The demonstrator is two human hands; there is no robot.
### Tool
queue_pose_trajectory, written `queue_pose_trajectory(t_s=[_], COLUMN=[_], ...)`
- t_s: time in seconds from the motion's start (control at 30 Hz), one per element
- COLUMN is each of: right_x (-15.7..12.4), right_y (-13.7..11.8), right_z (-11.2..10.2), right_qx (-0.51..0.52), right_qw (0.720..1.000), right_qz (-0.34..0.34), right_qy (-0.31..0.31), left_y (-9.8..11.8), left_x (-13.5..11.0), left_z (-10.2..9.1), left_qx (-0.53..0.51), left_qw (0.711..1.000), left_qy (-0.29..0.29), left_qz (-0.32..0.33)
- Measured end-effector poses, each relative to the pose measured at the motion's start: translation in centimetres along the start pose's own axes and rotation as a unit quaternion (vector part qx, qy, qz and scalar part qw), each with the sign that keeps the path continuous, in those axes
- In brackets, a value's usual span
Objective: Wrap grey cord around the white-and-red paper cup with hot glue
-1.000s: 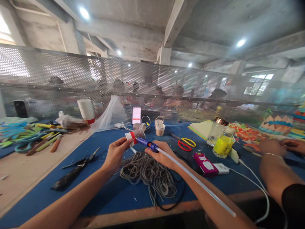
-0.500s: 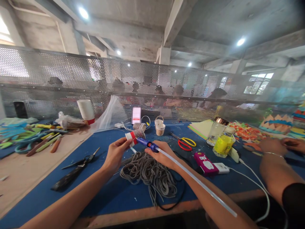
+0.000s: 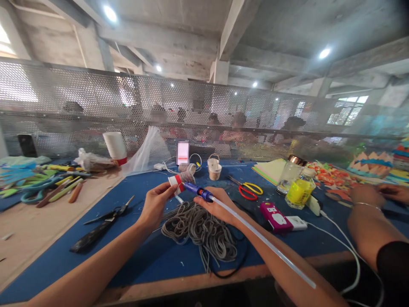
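My left hand (image 3: 156, 201) is closed on a small paper cup (image 3: 176, 181), white with a red band and partly wrapped in grey cord. The cup is tipped on its side. In my right hand (image 3: 220, 204) is a blue glue gun (image 3: 198, 192), its tip at the cup's side. A long clear glue stick (image 3: 262, 241) sticks out of its back and runs along my right forearm. Beneath both hands lies a loose heap of grey cord (image 3: 204, 236) on the blue mat (image 3: 134, 264).
Black scissors (image 3: 99, 230) lie at left, red-and-yellow scissors (image 3: 249, 190) right of centre. Behind stand a tiny bucket (image 3: 214, 169), a lit phone (image 3: 183, 152) and stacked paper cups (image 3: 115, 147). At right are a purple power bank (image 3: 276, 218), a yellow bottle (image 3: 299, 192) and a co-worker's arm (image 3: 367, 221).
Both hands stay in nearly the same place with the glue gun against the cup. The view has shifted very slightly.
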State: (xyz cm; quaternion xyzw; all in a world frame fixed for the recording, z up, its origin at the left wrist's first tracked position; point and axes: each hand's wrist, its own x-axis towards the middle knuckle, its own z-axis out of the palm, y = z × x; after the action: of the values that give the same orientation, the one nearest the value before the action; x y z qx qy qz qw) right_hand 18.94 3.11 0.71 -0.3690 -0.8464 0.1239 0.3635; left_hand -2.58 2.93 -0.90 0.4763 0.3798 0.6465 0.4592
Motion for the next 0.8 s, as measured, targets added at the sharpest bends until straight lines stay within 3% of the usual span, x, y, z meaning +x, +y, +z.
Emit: queue_pose_trajectory(t_s=[0.8], right_x=[-0.02], right_y=[0.05], right_z=[0.01], right_qx=[-0.007], right_qw=[1.000], right_qz=[-0.007], right_qy=[0.004], left_y=[-0.02], left_x=[-0.07], left_z=[-0.10], left_qx=[0.010], left_qw=[1.000], left_qy=[-0.007], left_qz=[0.010])
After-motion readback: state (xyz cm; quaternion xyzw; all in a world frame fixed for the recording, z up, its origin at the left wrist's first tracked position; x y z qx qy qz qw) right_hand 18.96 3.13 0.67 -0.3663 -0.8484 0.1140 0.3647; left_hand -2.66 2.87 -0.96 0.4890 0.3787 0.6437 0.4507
